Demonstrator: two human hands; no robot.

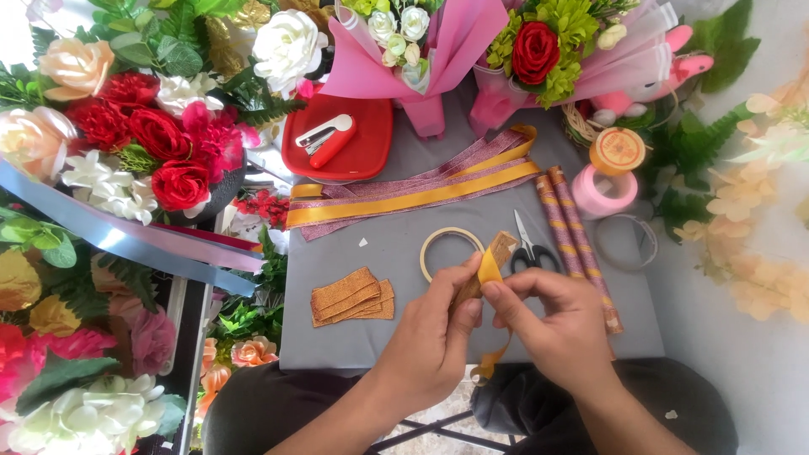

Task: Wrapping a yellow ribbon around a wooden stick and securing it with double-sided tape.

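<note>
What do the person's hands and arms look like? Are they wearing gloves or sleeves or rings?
Both hands are bare, with no gloves. The left hand and the right hand show no rings, and the nails look short and plain. Both forearms are bare too, with no sleeves, watch or bracelet as far as the picture shows. The arms come up from the bottom edge, above dark clothing on the lap.

Glittery gold ribbon strip (493,257), rough-looking; matt grey cloth covers the counter (404,337); glossy red plastic tray (371,143); metal-bladed scissors (529,246).
</note>
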